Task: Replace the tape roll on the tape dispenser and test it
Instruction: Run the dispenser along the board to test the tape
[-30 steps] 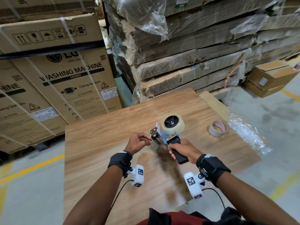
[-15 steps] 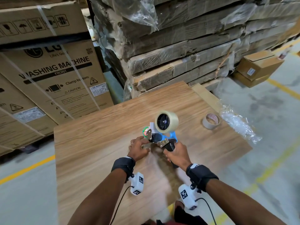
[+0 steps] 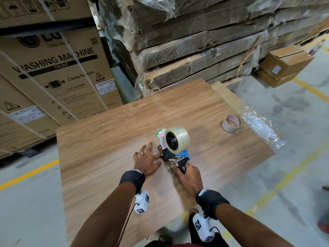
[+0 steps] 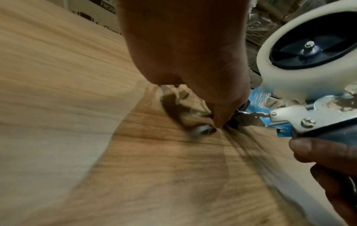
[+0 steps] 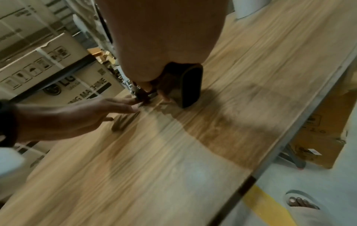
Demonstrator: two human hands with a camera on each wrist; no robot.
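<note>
A tape dispenser (image 3: 175, 158) with a blue and metal frame carries a full clear tape roll (image 3: 178, 139) and stands nose-down on the wooden table (image 3: 106, 139). My right hand (image 3: 189, 177) grips its black handle (image 5: 191, 85). My left hand (image 3: 147, 158) lies flat on the table just left of the dispenser's nose, fingers spread and straight. In the left wrist view a fingertip (image 4: 220, 120) presses the table right at the dispenser's front, beside the metal plate (image 4: 309, 113) and under the tape roll (image 4: 289, 76). Any tape under the fingertip is too blurred to make out.
An almost empty tape core (image 3: 231, 123) lies near the table's right edge, next to crumpled clear plastic wrap (image 3: 261, 127). Washing machine cartons (image 3: 58, 72) and wrapped flat boxes (image 3: 195, 50) stand behind the table. My sandalled foot (image 5: 301, 204) is on the floor by the near edge.
The dispenser has come down from above the table until its nose meets the surface. My left hand, which was pinching at the dispenser's front, has opened and flattened on the table.
</note>
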